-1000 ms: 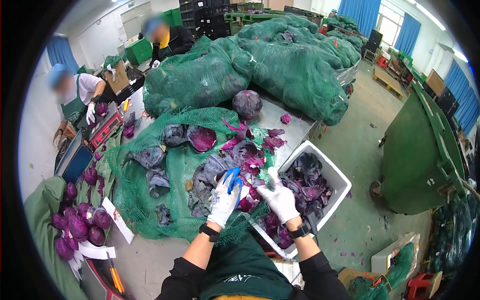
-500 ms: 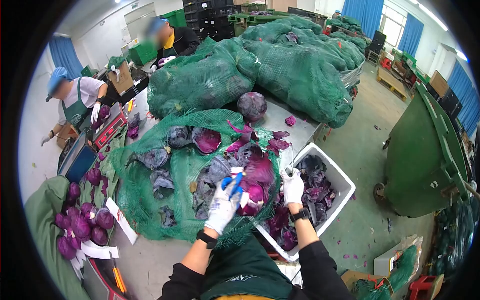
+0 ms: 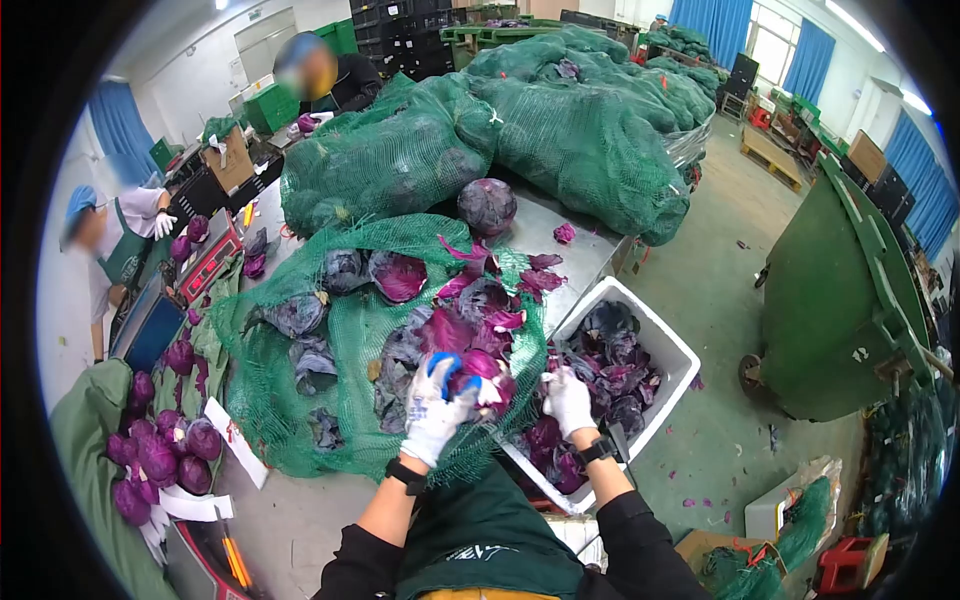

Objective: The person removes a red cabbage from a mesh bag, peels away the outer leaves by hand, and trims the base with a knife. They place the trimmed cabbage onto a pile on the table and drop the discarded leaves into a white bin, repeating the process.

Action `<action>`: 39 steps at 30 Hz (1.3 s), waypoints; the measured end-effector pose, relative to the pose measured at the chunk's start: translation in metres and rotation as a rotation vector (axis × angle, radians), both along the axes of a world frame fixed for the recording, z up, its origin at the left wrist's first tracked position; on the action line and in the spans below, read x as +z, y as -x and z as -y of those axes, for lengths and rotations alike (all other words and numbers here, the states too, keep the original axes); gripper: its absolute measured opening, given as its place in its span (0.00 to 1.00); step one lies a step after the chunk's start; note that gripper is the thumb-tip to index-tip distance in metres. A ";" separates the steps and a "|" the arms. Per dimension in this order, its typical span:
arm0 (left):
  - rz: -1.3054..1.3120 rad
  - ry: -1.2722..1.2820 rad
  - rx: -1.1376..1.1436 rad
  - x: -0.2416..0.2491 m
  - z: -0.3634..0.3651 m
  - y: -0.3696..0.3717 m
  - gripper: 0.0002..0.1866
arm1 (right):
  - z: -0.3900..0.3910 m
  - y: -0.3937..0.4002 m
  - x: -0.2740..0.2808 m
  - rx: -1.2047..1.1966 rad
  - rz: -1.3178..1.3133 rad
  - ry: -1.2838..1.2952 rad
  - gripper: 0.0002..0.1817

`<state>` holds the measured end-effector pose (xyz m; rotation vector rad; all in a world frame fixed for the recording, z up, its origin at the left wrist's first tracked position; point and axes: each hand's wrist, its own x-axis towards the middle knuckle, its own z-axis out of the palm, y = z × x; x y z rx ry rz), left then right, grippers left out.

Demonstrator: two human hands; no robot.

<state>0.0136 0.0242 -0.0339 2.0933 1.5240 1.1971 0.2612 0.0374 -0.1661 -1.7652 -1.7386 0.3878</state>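
My left hand, in a white glove with blue fingertips, curls around the side of a purple cabbage over the green net. Pale cut stem shows beside its fingers. My right hand, also gloved in white, is closed just right of the cabbage, at the near left side of a white foam box. What its fingers hold is hidden. Dark and purple cabbage leaves fill the box. Loose outer leaves are heaped on the net beyond my left hand.
Full green net sacks are piled across the table's far side, with a whole cabbage before them. Trimmed cabbages lie at left. A green wheeled bin stands on the right. Two co-workers are at the back left.
My left hand has moved slightly left and down with the cabbage. My right hand has lowered beside the box. A bright purple leaf now lies on the heap. The view has shifted slightly.
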 end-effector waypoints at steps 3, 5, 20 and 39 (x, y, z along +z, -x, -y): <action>-0.056 0.214 0.045 0.026 -0.011 0.009 0.24 | 0.028 0.006 0.073 -0.098 -0.466 0.293 0.20; -0.038 0.336 0.049 0.025 -0.018 0.014 0.22 | 0.041 0.020 0.063 0.017 -0.437 0.262 0.20; -0.186 0.288 0.191 0.018 -0.007 -0.001 0.25 | 0.095 0.065 0.057 0.126 -0.097 -0.147 0.18; -0.181 0.201 0.158 0.017 0.005 -0.028 0.32 | 0.026 0.048 0.049 -0.222 -0.633 0.351 0.24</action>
